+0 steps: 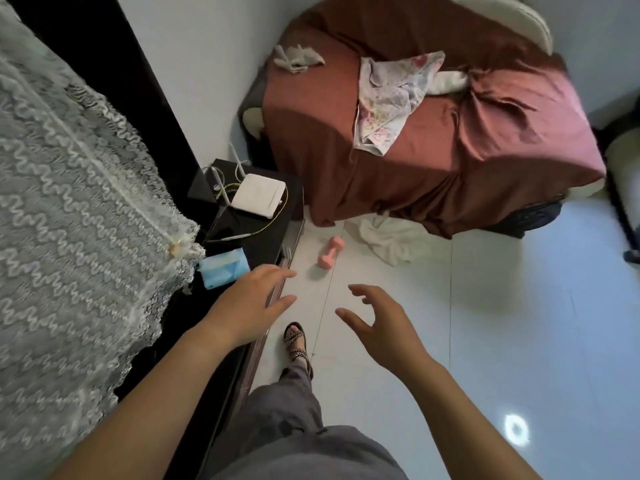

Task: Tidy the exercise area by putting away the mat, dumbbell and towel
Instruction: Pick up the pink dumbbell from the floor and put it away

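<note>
From the head view, the left hand and right hand reach out over the floor. Both hold nothing. The left fingers are straight and the right fingers are spread and a little bent. The pink dumbbell lies on the floor ahead, just beside the white towel, which is crumpled at the near edge of the bed.

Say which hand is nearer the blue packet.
Left. The left hand hovers just beside the blue packet; the right hand hangs farther off, over the white floor.
</note>
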The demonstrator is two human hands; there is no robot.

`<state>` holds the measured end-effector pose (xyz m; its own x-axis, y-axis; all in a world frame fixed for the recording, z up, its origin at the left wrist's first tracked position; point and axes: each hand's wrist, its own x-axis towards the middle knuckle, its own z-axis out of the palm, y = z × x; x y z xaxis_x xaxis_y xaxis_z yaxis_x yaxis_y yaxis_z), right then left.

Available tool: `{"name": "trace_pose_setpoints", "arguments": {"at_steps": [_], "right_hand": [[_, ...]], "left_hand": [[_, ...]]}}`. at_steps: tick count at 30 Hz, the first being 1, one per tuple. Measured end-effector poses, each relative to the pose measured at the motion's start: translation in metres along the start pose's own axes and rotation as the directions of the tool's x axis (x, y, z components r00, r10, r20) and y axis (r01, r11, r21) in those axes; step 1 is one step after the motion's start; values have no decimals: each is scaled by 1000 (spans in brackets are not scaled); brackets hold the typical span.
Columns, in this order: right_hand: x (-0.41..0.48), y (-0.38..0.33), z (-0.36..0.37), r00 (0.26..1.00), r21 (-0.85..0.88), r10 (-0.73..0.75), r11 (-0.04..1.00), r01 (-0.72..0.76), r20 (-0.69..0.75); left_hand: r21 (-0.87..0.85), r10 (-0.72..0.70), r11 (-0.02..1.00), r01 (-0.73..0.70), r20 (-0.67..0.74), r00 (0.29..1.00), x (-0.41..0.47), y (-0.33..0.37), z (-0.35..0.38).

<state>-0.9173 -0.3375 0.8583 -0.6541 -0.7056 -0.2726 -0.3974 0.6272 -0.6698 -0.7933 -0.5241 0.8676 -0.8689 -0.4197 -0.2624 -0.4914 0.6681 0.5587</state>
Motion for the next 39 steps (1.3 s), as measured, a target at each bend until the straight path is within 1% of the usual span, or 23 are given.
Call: {"name": "trace_pose_setpoints", "arguments": {"at_steps": [5, 8, 12, 15, 19, 25, 30, 35, 39], "right_hand": [[90, -11, -36, 999, -71, 45, 996, -44, 12], [142, -17, -58, 998, -92, 59, 994, -61, -22], [201, -28, -72, 995, -49, 82, 995, -85, -59], [236, -34, -77, 997, -29, 58, 998, -60, -51], [285, -29, -83, 999, -27, 42, 999, -41, 7], [360, 8, -97, 988, -44, 13, 999, -7, 154], [439, 68, -92, 965, -65, -8, 998, 26, 262], [526, 145, -49, 940, -90, -25, 994, 59, 341], [583, 211, 2, 939, -116, -32, 990, 76, 342]], "left_hand": [[30, 21, 999, -22, 35, 999, 107, -12, -42], [38, 74, 996, -75, 27, 997, 168, -9, -69], [66, 120, 990, -122, 37, 992, 230, -12, -99], [69, 98, 993, -101, 41, 994, 264, -13, -111], [70, 50, 996, -55, 72, 996, 301, -12, -109], [80, -66, 995, 57, 116, 991, 355, -12, -87], [56, -159, 987, 153, 136, 978, 425, -24, -39], [74, -209, 977, 199, 161, 965, 516, -59, 35], [69, -230, 973, 221, 172, 958, 570, -106, 101]]}}
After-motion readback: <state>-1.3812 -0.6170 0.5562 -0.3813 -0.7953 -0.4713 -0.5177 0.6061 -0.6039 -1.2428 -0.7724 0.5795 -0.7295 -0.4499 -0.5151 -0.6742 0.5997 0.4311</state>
